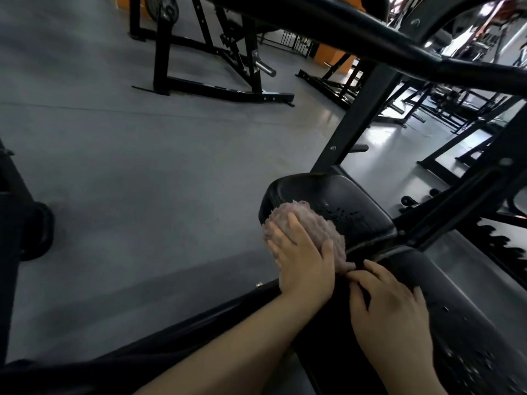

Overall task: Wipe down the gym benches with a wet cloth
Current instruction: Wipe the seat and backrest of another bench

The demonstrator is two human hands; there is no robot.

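Mid-wipe on the seat pad [336, 201]: left hand [302, 260] presses a nubbly pinkish cloth [308, 223] flat on the pad's near-left edge, fingers straight and slightly spread on top. Right hand [396, 312] rests on the long back pad [456, 309], fingers loosely bent, holding nothing, tips near the cloth's corner. Pads are glossy black vinyl, rounded edges, some cracking. Next probably sweep across the seat, then the back pad

view: head, single wide-angle | looks: forward and down, tilted, edges bent | near: both forearms enter from bottom edge, bench pad [336, 206] close at lower right | far: grey floor [142, 155] at left, black frames across the top
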